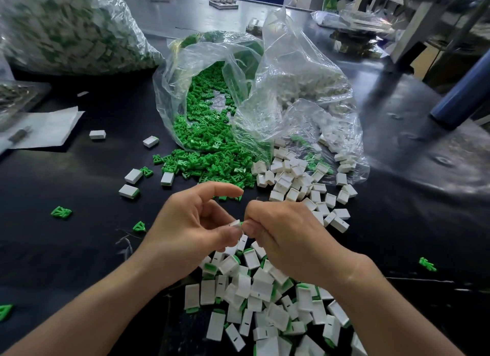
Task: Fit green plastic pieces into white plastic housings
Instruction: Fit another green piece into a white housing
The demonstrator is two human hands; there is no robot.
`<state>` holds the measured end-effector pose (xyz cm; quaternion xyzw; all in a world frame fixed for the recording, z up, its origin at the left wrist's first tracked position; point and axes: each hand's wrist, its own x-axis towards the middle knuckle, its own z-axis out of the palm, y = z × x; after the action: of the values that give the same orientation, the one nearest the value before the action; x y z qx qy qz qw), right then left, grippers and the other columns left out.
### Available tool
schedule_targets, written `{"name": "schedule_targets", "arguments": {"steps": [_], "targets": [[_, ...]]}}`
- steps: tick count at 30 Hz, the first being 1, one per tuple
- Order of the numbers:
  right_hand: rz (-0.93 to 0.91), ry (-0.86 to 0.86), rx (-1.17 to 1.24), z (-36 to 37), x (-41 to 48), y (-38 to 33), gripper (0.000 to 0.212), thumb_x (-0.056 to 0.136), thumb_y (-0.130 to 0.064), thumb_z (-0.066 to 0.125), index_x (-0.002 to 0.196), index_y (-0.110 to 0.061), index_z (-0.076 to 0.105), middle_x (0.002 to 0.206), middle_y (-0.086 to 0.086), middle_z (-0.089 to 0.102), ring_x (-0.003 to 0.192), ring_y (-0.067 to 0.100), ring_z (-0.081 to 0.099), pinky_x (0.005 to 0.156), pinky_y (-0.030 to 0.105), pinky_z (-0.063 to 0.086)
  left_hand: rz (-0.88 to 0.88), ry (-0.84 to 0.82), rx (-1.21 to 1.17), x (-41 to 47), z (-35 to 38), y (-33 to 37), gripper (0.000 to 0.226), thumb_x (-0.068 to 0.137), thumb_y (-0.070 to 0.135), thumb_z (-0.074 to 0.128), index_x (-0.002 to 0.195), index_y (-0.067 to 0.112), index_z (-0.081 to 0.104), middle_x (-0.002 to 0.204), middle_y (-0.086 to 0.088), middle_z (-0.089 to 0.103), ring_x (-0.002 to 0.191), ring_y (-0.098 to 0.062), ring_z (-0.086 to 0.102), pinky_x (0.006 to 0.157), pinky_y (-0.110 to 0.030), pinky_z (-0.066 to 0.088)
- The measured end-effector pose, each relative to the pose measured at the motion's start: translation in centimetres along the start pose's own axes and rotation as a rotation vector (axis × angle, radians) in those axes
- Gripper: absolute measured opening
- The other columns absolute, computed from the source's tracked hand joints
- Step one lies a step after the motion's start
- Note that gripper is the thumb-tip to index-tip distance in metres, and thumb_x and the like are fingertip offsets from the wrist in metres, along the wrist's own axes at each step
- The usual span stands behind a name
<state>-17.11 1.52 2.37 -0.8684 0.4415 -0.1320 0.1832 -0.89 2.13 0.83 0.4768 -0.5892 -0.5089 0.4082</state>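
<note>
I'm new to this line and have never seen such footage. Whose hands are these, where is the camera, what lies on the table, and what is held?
There is no machine: one camera on a person's head looks down at their two bare hands. The left hand pinches a white housing; the right hand pinches a green piece at its end, seemingly pushing it in. On the dark table, green pieces spill from a clear bag, empty housings lie beside them, and assembled ones pile under the hands.
</note>
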Motion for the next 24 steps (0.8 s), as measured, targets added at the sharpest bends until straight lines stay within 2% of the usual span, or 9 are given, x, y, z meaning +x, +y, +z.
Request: {"name": "schedule_targets", "arguments": {"steps": [4,7,9,11,14,19,24], "targets": [[-0.033,-0.054,-0.122,0.1,0.1,-0.1,0.014,0.095,-0.015,0.04,0.083,-0.019,0.035,0.071,-0.004,0.04,0.066,0.021,0.039,0.06,0.036,0.031,0.048,0.01,0.154,-0.1,0.0,-0.5,0.051,0.068,-0.002,0.076,0.096,0.038,0.061,0.065,-0.003,0.069,0.056,-0.016,0.064,0.055,-0.026,0.054],[-0.058,-0.113,-0.191,0.3,0.0,-0.2,0.014,0.097,-0.019,0.036,0.083,-0.02,0.034,0.073,-0.006,0.038,0.066,0.018,0.038,0.059,0.031,0.027,0.064,-0.04,0.222,-0.3,0.0,-0.5,0.054,0.07,0.001,0.077,0.099,0.043,0.058,0.065,0.0,0.068,0.054,-0.014,0.063,0.054,-0.027,0.053],[-0.028,-0.106,-0.113,0.2,0.1,-0.1,0.016,0.097,-0.018,0.038,0.082,-0.019,0.036,0.069,-0.007,0.037,0.066,0.018,0.039,0.059,0.033,0.029,0.035,-0.046,0.133,-0.3,0.1,-0.2,0.052,0.065,0.006,0.079,0.101,0.037,0.059,0.065,-0.004,0.069,0.055,-0.014,0.063,0.053,-0.025,0.052],[0.015,-0.03,0.055,0.0,0.0,0.1,0.018,0.096,-0.016,0.041,0.079,-0.018,0.038,0.066,-0.007,0.039,0.064,0.019,0.041,0.06,0.037,0.033,-0.016,-0.011,-0.043,-0.1,0.1,0.0,0.051,0.056,0.013,0.077,0.103,0.029,0.061,0.065,-0.008,0.069,0.056,-0.017,0.065,0.052,-0.022,0.052],[0.048,0.076,0.212,0.1,-0.1,0.3,0.02,0.096,-0.016,0.044,0.076,-0.019,0.041,0.066,0.0,0.05,0.062,0.021,0.045,0.059,0.038,0.037,-0.057,0.03,-0.196,0.2,0.2,0.0,0.052,0.054,0.01,0.073,0.104,0.02,0.061,0.064,-0.011,0.068,0.056,-0.019,0.066,0.051,-0.021,0.051],[0.135,-0.014,0.256,0.3,0.1,0.4,0.023,0.096,-0.022,0.041,0.076,-0.014,0.049,0.075,0.01,0.061,0.067,0.024,0.052,0.064,0.041,0.043,-0.099,0.041,-0.173,0.3,0.3,0.0,0.054,0.052,0.013,0.073,0.104,0.021,0.059,0.063,-0.011,0.069,0.054,-0.017,0.065,0.049,-0.02,0.05],[0.135,-0.083,0.182,-0.6,-0.2,0.8,0.024,0.094,-0.025,0.044,0.076,-0.015,0.054,0.067,0.001,0.057,0.061,0.013,0.045,0.062,0.036,0.038,-0.117,-0.001,-0.154,0.3,0.4,-0.1,0.052,0.054,0.01,0.075,0.103,0.022,0.06,0.063,-0.01,0.069,0.053,-0.016,0.064,0.048,-0.02,0.049]]}}
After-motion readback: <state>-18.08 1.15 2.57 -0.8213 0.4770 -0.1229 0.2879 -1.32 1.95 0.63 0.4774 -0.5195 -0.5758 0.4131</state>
